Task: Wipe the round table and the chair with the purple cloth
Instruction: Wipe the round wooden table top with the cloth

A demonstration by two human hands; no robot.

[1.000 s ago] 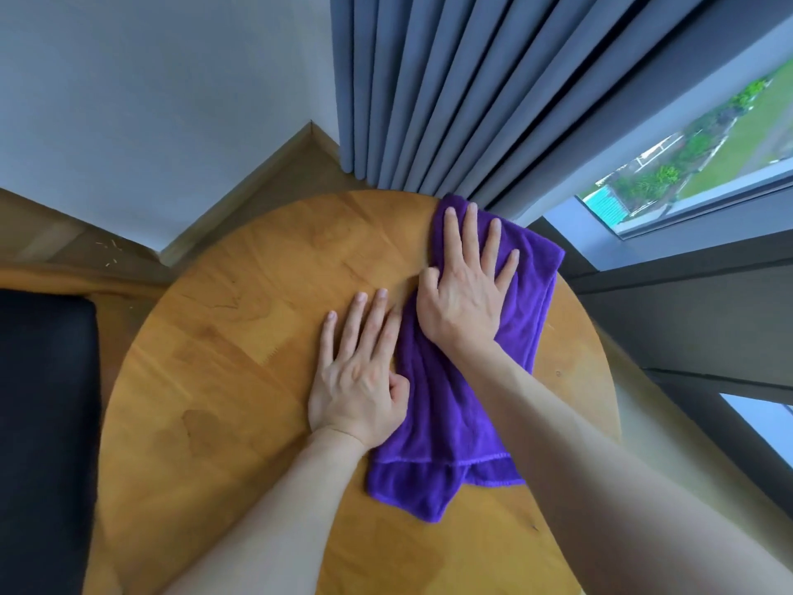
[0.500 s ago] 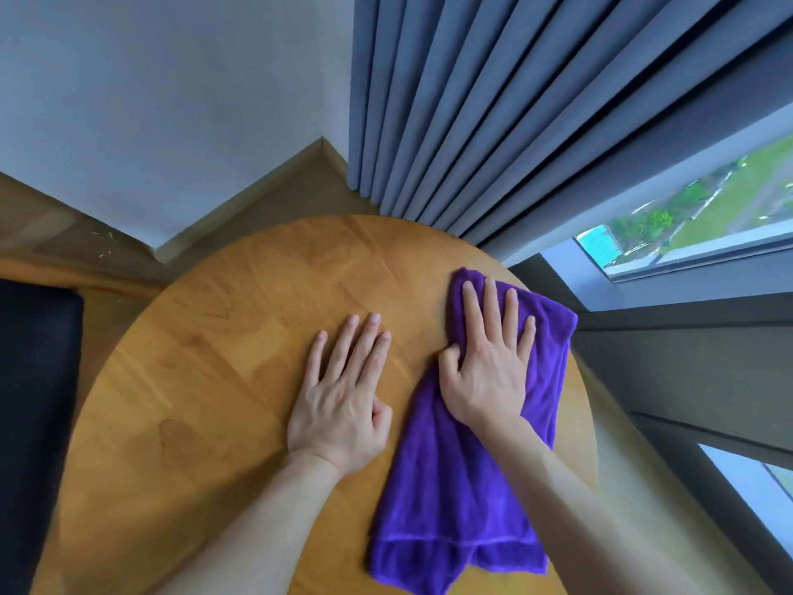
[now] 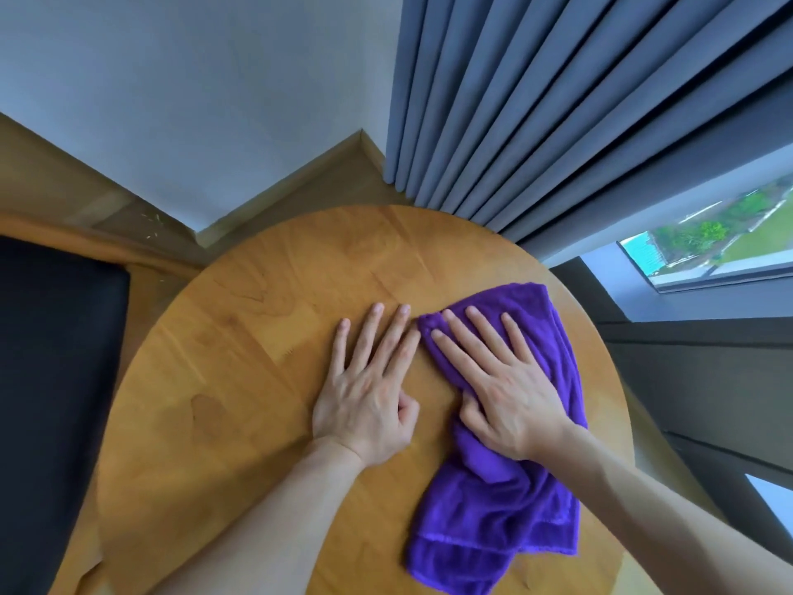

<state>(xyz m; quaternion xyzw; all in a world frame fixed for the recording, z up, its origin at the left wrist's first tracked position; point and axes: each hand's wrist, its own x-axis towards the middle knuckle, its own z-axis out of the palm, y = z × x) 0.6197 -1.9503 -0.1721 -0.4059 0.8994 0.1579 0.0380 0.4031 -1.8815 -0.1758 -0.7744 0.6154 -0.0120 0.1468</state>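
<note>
The round wooden table (image 3: 240,345) fills the middle of the head view. A purple cloth (image 3: 493,508) lies crumpled on its right half, running from the far right rim toward the near edge. My right hand (image 3: 502,388) presses flat on the cloth's upper part, fingers spread and pointing up-left. Just left of it, my left hand (image 3: 369,392) rests flat on the bare wood, fingers apart, its fingertips almost touching the cloth's corner. A black chair seat (image 3: 51,401) shows at the left edge, partly cut off.
Grey curtains (image 3: 536,105) hang right behind the table's far rim. A window (image 3: 712,246) and a dark grey sill lie to the right. A white wall (image 3: 171,92) with wooden skirting meets the floor at the back left.
My right hand has dragged the cloth back from the far rim toward me, then swept its fingers leftward. The left hand stayed flat on the wood.
</note>
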